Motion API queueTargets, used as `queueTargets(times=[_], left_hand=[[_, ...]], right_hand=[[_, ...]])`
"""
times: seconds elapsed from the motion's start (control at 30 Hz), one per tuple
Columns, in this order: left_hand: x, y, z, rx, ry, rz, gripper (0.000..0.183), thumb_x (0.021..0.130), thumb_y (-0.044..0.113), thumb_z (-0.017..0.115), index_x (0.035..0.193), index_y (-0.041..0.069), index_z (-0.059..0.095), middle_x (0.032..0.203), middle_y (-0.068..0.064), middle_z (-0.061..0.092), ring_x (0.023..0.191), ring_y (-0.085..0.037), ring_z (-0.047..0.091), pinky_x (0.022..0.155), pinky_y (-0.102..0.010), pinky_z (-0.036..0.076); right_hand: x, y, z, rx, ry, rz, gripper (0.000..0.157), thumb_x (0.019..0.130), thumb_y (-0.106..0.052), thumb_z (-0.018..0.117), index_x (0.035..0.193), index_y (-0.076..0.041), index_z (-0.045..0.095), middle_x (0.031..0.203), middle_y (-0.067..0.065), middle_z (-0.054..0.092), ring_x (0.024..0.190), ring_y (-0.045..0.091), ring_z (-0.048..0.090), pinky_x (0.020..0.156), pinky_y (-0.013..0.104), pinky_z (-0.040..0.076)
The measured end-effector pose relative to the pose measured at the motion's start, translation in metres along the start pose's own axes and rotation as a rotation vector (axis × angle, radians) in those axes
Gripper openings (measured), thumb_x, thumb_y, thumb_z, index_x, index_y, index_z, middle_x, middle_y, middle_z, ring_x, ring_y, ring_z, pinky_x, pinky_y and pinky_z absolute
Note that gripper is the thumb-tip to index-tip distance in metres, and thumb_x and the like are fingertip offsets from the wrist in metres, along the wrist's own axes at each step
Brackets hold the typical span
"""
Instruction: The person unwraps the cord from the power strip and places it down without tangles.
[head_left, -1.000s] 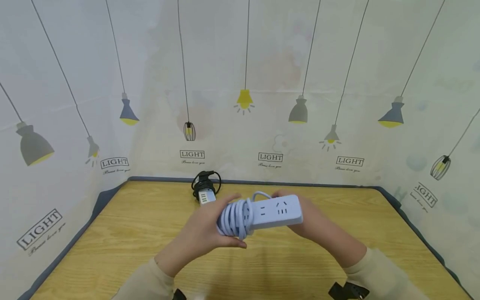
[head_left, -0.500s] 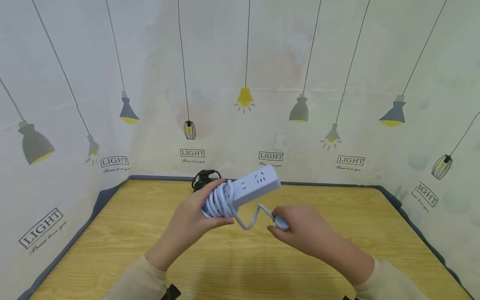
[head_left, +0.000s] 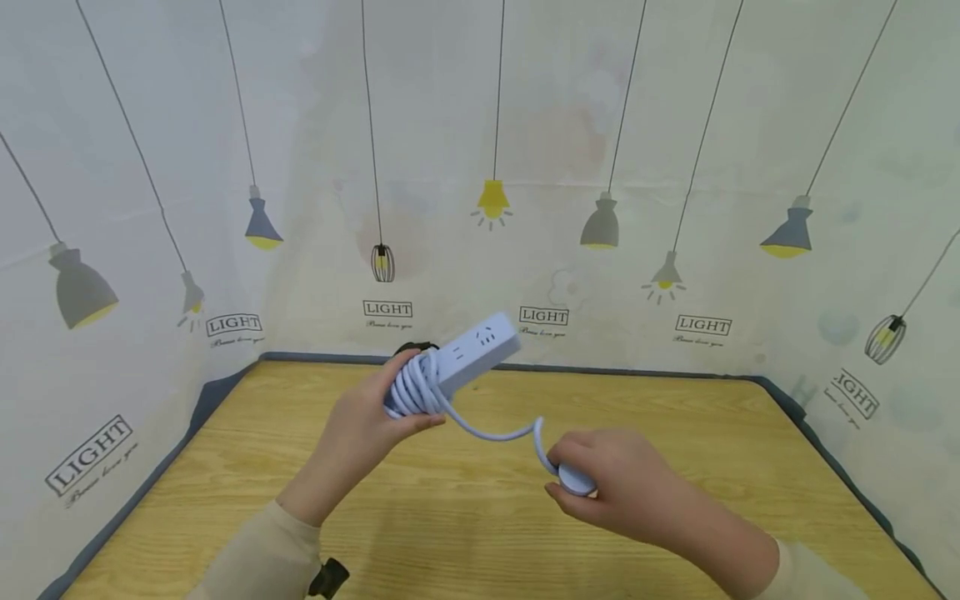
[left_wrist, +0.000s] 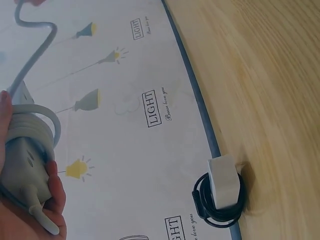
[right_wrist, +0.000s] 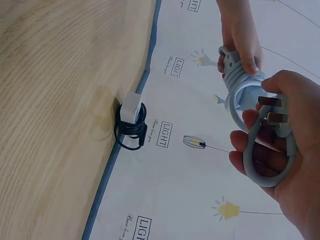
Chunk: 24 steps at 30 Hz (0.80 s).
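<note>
My left hand (head_left: 365,414) grips a white power strip (head_left: 472,354) by its near end, over the cord (head_left: 415,385) wound round it in several turns. The strip is raised above the table and tilts up to the right. A free length of cord sags from the coil to my right hand (head_left: 630,492), which holds the white plug (head_left: 576,479) between thumb and fingers. In the right wrist view the metal prongs of the plug (right_wrist: 272,109) show, and the cord loops below it across the fingers. The left wrist view shows the cord leaving the strip's end (left_wrist: 37,207) in the palm.
Near the table's back edge lies a second white power strip (right_wrist: 131,107) with a black cord (right_wrist: 131,131) wound round it; in the head view the left hand mostly hides it. A wall cloth printed with lamps stands behind the wooden table (head_left: 480,533).
My right hand comes out from behind the strip with the plug and moves down and right, drawing cord off the coil. My left hand shifts left, and the strip tilts further up.
</note>
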<state>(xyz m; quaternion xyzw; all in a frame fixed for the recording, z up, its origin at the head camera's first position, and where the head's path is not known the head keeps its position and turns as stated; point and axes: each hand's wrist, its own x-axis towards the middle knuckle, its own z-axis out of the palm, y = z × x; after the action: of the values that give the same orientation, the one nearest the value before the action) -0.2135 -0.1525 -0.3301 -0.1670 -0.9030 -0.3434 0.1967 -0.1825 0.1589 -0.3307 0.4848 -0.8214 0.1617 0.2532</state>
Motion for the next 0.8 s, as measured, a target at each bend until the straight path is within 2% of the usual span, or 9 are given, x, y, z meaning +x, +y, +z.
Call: queueTargets(times=[0.17, 0.33, 0.43, 0.5, 0.63, 0.73, 0.8], left_hand=[[0.002, -0.005, 0.004, 0.063, -0.030, -0.019, 0.082, 0.071, 0.040, 0.086, 0.141, 0.015, 0.050, 0.112, -0.007, 0.066, 0.085, -0.021, 0.061, 0.070, -0.039, 0.051], [0.001, -0.010, 0.012, 0.188, -0.051, 0.019, 0.083, 0.069, 0.045, 0.086, 0.138, 0.011, 0.053, 0.105, -0.009, 0.068, 0.079, -0.018, 0.062, 0.065, -0.037, 0.050], [0.000, -0.011, 0.018, 0.226, -0.067, 0.050, 0.083, 0.068, 0.047, 0.086, 0.136, 0.012, 0.054, 0.099, -0.007, 0.069, 0.072, -0.015, 0.060, 0.061, -0.033, 0.048], [0.000, -0.010, 0.022, 0.239, -0.082, 0.069, 0.083, 0.067, 0.048, 0.086, 0.136, 0.012, 0.055, 0.099, -0.006, 0.069, 0.072, -0.013, 0.059, 0.060, -0.032, 0.048], [-0.002, -0.005, 0.028, 0.252, -0.119, 0.110, 0.084, 0.065, 0.047, 0.087, 0.134, 0.010, 0.057, 0.105, -0.006, 0.069, 0.078, -0.015, 0.062, 0.065, -0.034, 0.050], [-0.002, -0.001, 0.030, 0.267, -0.160, 0.120, 0.082, 0.066, 0.048, 0.087, 0.133, 0.011, 0.057, 0.108, -0.005, 0.069, 0.083, -0.016, 0.063, 0.068, -0.035, 0.051], [-0.002, 0.001, 0.031, 0.289, -0.186, 0.123, 0.082, 0.066, 0.050, 0.086, 0.133, 0.013, 0.057, 0.105, -0.004, 0.069, 0.083, -0.016, 0.063, 0.068, -0.035, 0.051]], right_hand=[[-0.001, -0.002, -0.001, 0.042, 0.039, -0.058, 0.019, 0.081, -0.025, 0.078, 0.092, -0.019, 0.063, 0.081, -0.016, 0.053, 0.063, -0.003, 0.045, 0.053, 0.011, 0.037], [-0.002, -0.001, -0.003, 0.066, 0.077, -0.095, 0.024, 0.085, -0.030, 0.077, 0.100, -0.015, 0.067, 0.088, -0.011, 0.056, 0.068, 0.000, 0.048, 0.057, 0.011, 0.040], [-0.003, -0.001, -0.007, 0.097, 0.072, -0.071, 0.026, 0.087, -0.031, 0.075, 0.104, -0.015, 0.066, 0.092, -0.009, 0.057, 0.071, 0.002, 0.050, 0.059, 0.012, 0.042], [-0.003, -0.004, -0.010, 0.130, 0.041, -0.025, 0.024, 0.091, -0.035, 0.069, 0.106, -0.016, 0.065, 0.095, -0.011, 0.057, 0.073, 0.001, 0.051, 0.062, 0.013, 0.043], [-0.005, -0.006, -0.016, 0.200, -0.016, 0.034, 0.021, 0.094, -0.022, 0.063, 0.115, -0.017, 0.062, 0.105, -0.012, 0.057, 0.083, 0.003, 0.054, 0.070, 0.023, 0.048], [-0.006, -0.006, -0.019, 0.227, -0.044, 0.051, 0.031, 0.092, -0.012, 0.062, 0.122, -0.014, 0.057, 0.114, -0.010, 0.056, 0.092, 0.006, 0.053, 0.076, 0.030, 0.049], [-0.004, -0.006, -0.020, 0.233, -0.063, 0.068, 0.031, 0.095, -0.014, 0.060, 0.125, -0.012, 0.054, 0.118, -0.009, 0.055, 0.097, 0.007, 0.052, 0.080, 0.032, 0.049]])
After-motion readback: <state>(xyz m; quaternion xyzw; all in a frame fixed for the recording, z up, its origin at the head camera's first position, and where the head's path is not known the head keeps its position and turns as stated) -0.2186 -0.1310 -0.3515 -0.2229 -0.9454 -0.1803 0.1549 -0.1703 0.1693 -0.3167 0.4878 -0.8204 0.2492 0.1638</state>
